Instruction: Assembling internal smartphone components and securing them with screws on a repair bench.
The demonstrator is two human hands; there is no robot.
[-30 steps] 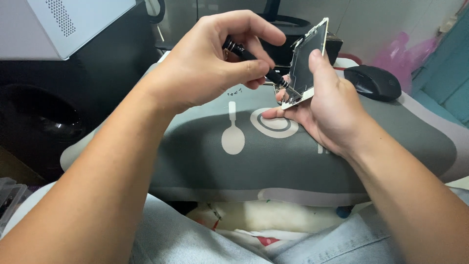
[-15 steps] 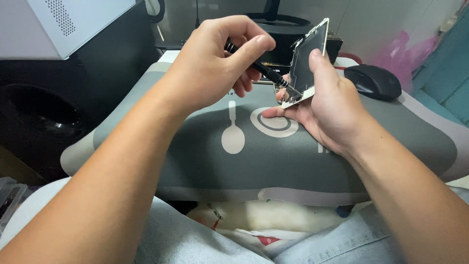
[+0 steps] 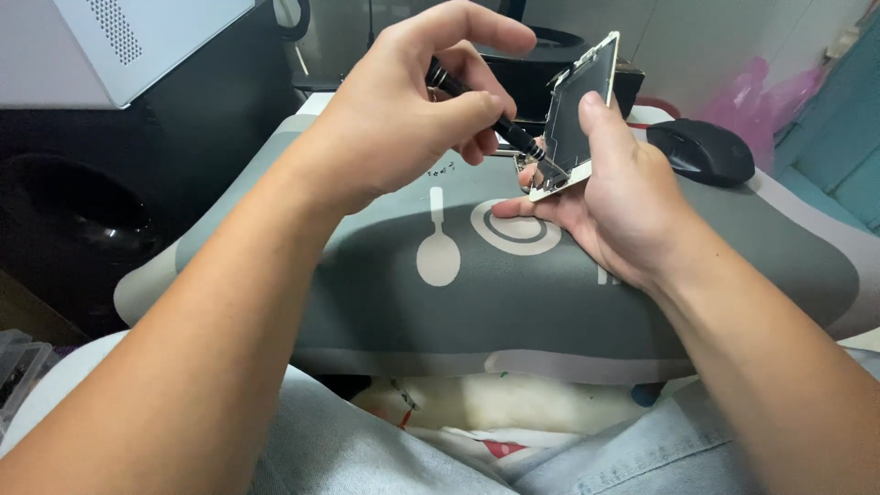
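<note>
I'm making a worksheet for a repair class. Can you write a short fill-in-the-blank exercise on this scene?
1. The left hand holds a thin black ____ by its handle.
2. The right hand holds a white-framed phone panel tilted on ____.
3. A black computer ____ lies on the grey mat behind the right hand.

Missing words: screwdriver; edge; mouse

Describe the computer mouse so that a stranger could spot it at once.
Start at the grey desk mat spread across the middle. Follow it to its far right corner, past the right hand holding the white phone frame. The black mouse sits there: the only rounded, glossy black thing on the mat.
</note>
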